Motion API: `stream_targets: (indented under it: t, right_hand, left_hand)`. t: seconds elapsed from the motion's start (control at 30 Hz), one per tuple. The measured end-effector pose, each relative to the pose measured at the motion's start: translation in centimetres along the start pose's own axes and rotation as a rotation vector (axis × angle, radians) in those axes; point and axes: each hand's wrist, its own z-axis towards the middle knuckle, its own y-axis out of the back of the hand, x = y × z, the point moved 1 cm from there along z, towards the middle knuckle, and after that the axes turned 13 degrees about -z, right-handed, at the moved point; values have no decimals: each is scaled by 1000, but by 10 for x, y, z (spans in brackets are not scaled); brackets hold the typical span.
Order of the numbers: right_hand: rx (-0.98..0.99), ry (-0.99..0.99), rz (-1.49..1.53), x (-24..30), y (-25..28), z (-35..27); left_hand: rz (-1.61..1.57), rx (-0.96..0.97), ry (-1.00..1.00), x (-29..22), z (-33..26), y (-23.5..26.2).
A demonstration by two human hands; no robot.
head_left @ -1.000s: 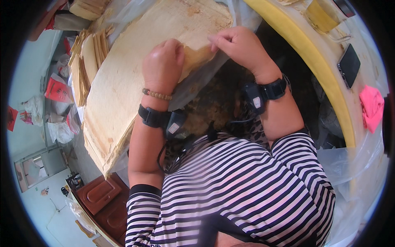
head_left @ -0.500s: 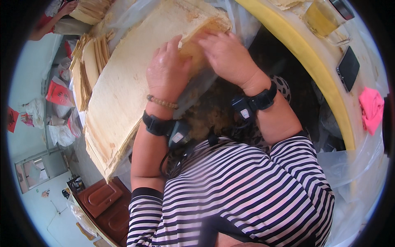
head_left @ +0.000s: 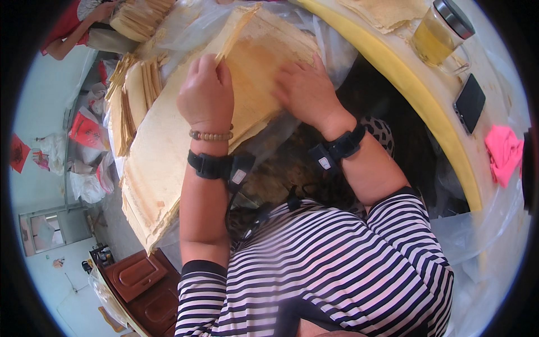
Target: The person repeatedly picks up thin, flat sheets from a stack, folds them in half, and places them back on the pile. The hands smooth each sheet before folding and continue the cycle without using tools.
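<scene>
A tall stack of thin, pale-yellow sheets with ragged edges lies in front of me, reaching toward the far side. My left hand is closed on the edge of one thin yellow sheet, which stands up folded above the stack. My right hand rests over the browner patch of the stack, its fingers spread and slightly blurred. Nothing shows in its grasp. Both wrists wear black straps with small boxes, and a beaded bracelet circles the left one.
On the right curves a table with a yellow padded edge. It bears a glass jar of yellow liquid, a black phone, a pink cloth and more sheets. Folded sheets stand at the left. Another person's arm is at the upper left.
My left hand has moved left and closed on the sheet's edge, raising it in a fold. My right hand has come slightly nearer and spread apart from the left.
</scene>
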Motion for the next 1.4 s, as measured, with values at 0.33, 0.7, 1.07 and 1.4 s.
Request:
stream_targets:
  t: [0.33,0.7,1.07,1.4]
  right_hand:
    - [-247,-31,424,41,3,0]
    - [515,-568,1831,45,-10,8]
    - [439,-597,1332,85,47,83]
    - [179,-17,1371,163,131,140]
  left_hand:
    - [-155,-203,251,24,-7,52]
    - [-492,275,-90,-16,-105,85]
    - [-202,379,243,27,-155,83]
    - [-256,457,560,86,-146,124]
